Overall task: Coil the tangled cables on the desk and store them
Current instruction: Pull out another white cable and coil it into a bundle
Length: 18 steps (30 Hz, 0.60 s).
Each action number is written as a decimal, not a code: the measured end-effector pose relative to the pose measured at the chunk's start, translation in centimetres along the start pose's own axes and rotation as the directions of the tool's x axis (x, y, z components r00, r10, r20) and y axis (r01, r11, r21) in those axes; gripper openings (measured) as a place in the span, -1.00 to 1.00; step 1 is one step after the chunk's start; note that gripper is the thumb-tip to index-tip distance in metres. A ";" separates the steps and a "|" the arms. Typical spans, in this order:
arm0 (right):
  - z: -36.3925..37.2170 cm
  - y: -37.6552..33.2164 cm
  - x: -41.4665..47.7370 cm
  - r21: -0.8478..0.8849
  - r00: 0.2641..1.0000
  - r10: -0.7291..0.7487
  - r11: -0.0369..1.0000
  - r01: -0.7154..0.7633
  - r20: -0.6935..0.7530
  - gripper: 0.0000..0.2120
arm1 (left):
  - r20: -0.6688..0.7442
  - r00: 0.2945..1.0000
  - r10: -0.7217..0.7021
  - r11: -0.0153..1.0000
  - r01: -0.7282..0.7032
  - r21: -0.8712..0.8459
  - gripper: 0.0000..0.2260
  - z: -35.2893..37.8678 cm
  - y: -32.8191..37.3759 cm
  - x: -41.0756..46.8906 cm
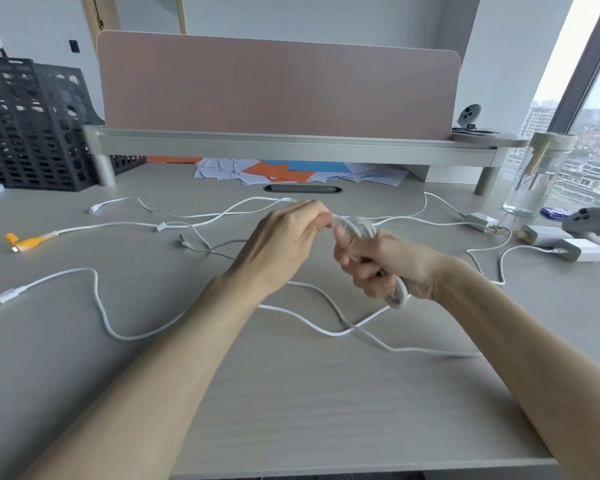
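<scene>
Several white cables lie tangled across the grey desk (291, 393). My right hand (388, 265) grips a small coil of white cable (359, 227), whose loops show above the fist and again below it. My left hand (288, 240) pinches the same cable right at the top of the coil. A long white USB cable (97, 299) snakes over the left of the desk, its plug at the far left. Another cable with an orange tag (32, 241) lies further back on the left.
White chargers (582, 250) and an adapter (480, 220) sit at the right, by a grey controller (593, 223) and a glass jar (534, 174). A monitor riser (291, 145) with papers under it spans the back. Black mesh trays (25, 126) stand at back left.
</scene>
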State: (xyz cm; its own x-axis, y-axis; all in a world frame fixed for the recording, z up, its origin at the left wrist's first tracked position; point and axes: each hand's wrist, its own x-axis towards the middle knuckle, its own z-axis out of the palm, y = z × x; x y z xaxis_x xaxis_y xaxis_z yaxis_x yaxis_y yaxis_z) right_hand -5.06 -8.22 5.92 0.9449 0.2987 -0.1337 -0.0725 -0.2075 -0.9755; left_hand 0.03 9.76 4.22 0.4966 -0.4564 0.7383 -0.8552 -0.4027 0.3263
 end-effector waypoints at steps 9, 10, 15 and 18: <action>-1.7 0.2 1.4 0.165 0.774 -0.213 0.911 0.378 -0.597 -0.59 | 0.221 0.938 -0.267 0.941 0.205 0.268 -0.79 1.2 1.5 -0.7; -1.9 0.3 1.4 0.132 0.756 -0.211 0.922 0.365 -0.619 -0.58 | 0.212 0.942 -0.261 0.939 0.197 0.282 -0.80 1.2 1.5 -0.7; -1.1 0.6 1.6 0.117 0.752 -0.210 0.927 0.356 -0.625 -0.55 | 0.248 0.947 -0.204 0.941 0.120 0.317 -0.81 1.9 1.9 -0.8; -0.5 0.1 1.8 0.327 0.803 -0.152 0.857 0.397 -0.576 -0.53 | 0.309 0.931 -0.192 0.934 0.077 0.348 -0.83 2.4 2.3 -1.1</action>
State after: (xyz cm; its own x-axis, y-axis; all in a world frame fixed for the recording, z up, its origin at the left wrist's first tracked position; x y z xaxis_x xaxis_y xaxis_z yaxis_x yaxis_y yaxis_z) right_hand -3.15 -8.20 5.66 0.9537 -0.2654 0.1418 0.2090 0.2453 -0.9467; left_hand -2.11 7.40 2.73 0.6730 -0.5929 0.4423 -0.7088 -0.6878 0.1565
